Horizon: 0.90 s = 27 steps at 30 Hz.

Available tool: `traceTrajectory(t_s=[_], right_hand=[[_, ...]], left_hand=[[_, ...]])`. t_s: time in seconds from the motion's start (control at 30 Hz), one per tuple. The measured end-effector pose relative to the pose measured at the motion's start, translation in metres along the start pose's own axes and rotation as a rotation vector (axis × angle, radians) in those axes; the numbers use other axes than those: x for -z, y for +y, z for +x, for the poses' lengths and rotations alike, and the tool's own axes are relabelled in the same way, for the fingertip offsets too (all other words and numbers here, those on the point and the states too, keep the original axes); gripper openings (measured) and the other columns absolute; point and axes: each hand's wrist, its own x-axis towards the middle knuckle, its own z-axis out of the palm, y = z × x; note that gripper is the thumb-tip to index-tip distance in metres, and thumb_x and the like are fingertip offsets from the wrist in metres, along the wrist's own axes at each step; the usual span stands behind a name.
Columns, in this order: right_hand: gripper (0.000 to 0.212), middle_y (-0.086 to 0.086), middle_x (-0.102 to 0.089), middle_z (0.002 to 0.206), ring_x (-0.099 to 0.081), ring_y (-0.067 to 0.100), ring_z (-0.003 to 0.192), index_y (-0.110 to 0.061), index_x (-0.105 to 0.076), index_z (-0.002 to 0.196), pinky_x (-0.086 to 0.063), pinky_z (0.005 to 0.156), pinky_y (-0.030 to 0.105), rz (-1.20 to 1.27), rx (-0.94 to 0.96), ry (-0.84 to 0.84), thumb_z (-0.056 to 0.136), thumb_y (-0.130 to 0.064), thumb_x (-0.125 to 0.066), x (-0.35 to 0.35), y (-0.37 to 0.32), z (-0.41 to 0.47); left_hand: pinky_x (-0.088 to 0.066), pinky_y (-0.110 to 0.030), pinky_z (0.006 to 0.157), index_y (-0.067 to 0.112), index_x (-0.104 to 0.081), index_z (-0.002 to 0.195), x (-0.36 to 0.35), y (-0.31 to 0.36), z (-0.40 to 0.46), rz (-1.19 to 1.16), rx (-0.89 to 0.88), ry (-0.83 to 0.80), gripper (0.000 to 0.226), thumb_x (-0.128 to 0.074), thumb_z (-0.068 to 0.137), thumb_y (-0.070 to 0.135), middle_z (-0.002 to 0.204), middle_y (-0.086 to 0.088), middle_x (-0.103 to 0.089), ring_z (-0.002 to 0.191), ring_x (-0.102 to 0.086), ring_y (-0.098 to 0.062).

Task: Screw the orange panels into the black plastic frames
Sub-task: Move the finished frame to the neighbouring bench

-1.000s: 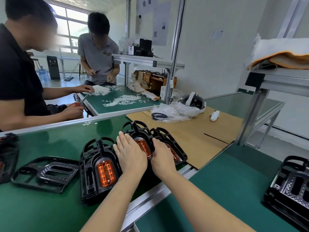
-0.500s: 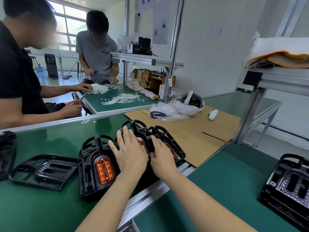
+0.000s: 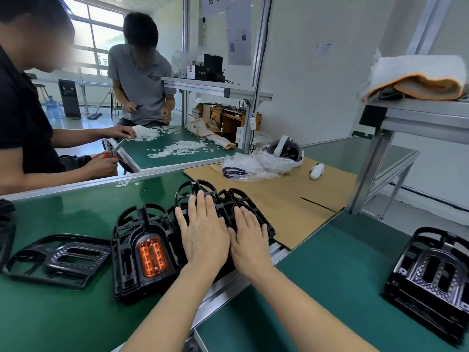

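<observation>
Three black plastic frames lie side by side on the green mat. The left frame (image 3: 129, 250) shows its orange panel (image 3: 152, 257) with small screws in it. My left hand (image 3: 204, 232) lies flat, fingers straight, on the middle frame (image 3: 195, 191) and hides its panel. My right hand (image 3: 250, 236) lies flat on the right frame (image 3: 243, 198), covering that panel too. Both hands touch each other at the thumbs.
An empty black frame (image 3: 58, 257) lies at the left, a stack of black frames (image 3: 431, 275) at the right. Cardboard (image 3: 291, 199) with a white headset (image 3: 284, 153), controller (image 3: 316, 171) and plastic bag sits behind. Two people work at the far table (image 3: 177, 151).
Both hands have slid forward over the middle and right frames, so the orange panels that showed beside my fingers are now covered.
</observation>
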Motion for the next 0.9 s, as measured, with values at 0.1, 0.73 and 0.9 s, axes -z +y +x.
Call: traceTrajectory(t_s=[0.1,0.73,0.9], right_hand=[[0.053,-0.005,-0.004,0.163,0.002,0.011,0.149,-0.022,-0.006,0.155,0.005,0.119,0.043,-0.026,-0.066,0.020,0.106,-0.035,-0.022,0.006,0.008,-0.010],[0.058,-0.012,0.020,0.159,0.023,0.003,0.144,-0.027,0.018,0.151,0.022,0.115,0.040,-0.080,-0.420,0.308,0.106,-0.029,-0.018,0.078,0.099,-0.131],[0.060,-0.010,0.021,0.159,0.021,0.006,0.145,-0.026,0.016,0.152,0.019,0.116,0.042,-0.171,-0.544,0.438,0.105,-0.028,-0.022,0.106,0.127,-0.157]], left_hand=[[0.008,-0.044,0.117,0.015,-0.002,0.152,-0.002,0.011,-0.008,-0.029,-0.045,-0.005,0.055,-0.020,0.102,0.029,0.161,-0.002,0.001,0.147,0.005,-0.019],[0.008,-0.027,0.117,0.016,-0.003,0.152,-0.025,0.145,-0.101,-0.481,-0.392,-0.278,0.055,-0.026,0.102,0.017,0.160,0.004,-0.003,0.146,0.004,-0.009],[0.006,-0.025,0.116,0.016,-0.008,0.152,-0.027,0.191,-0.123,-0.625,-0.469,-0.407,0.051,-0.023,0.103,0.015,0.160,0.005,-0.007,0.146,0.001,-0.008]])
